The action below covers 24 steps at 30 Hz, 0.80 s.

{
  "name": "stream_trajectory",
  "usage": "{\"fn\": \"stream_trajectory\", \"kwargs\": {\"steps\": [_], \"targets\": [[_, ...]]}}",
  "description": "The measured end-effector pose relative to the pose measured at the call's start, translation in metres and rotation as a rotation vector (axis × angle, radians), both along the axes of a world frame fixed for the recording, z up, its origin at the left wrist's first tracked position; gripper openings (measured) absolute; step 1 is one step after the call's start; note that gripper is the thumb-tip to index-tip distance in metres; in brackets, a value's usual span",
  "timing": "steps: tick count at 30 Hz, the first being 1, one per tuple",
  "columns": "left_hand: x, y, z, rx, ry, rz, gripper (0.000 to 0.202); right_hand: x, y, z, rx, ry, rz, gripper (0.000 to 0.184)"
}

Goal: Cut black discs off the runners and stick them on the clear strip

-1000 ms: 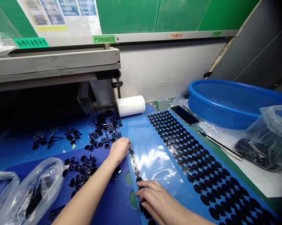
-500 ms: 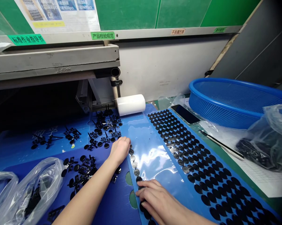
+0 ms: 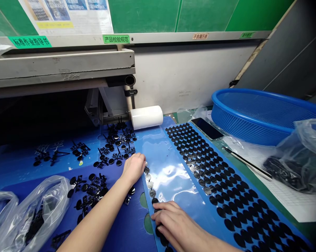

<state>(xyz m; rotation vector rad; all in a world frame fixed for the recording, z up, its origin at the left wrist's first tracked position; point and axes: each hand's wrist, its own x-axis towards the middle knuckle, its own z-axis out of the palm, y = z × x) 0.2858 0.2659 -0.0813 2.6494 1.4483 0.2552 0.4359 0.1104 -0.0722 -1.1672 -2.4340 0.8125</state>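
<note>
L hand [image 3: 134, 169]: fingers bunched, knuckles up, at left edge of clear film sheet [image 3: 171, 171]; can't tell if pinching anything. R hand [image 3: 168, 220]: fingers loosely spread, over lower end of disc column, no clear pinch; grip can't be told. Task items: small round discs [image 3: 150, 184], single column along film edge, between & under hands. Further R: dense rows of black discs [image 3: 221, 178] on blue-edged sheet. Further L: black parts on runners [image 3: 116, 150], loose on blue mat [image 3: 121, 231]; clear poly bag [image 3: 39, 210]. Beyond: blue mesh basket [image 3: 252, 115], phone [image 3: 206, 128]. Risk: a brushing hand may shift column on slick film; L forearm may knock loose parts into discs.
</note>
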Motion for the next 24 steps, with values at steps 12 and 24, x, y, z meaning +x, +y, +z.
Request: {"fn": "stream_trajectory", "kwargs": {"steps": [12,24], "targets": [[0.002,-0.003,0.001,-0.008,-0.005,0.033,0.015,0.0,0.001,0.003,0.004,-0.026,0.022,0.017],[-0.022,-0.001,0.023,-0.079,-0.19,0.019,0.024,0.011,0.11,0.028,0.16,0.113,-0.228,0.011]]}}
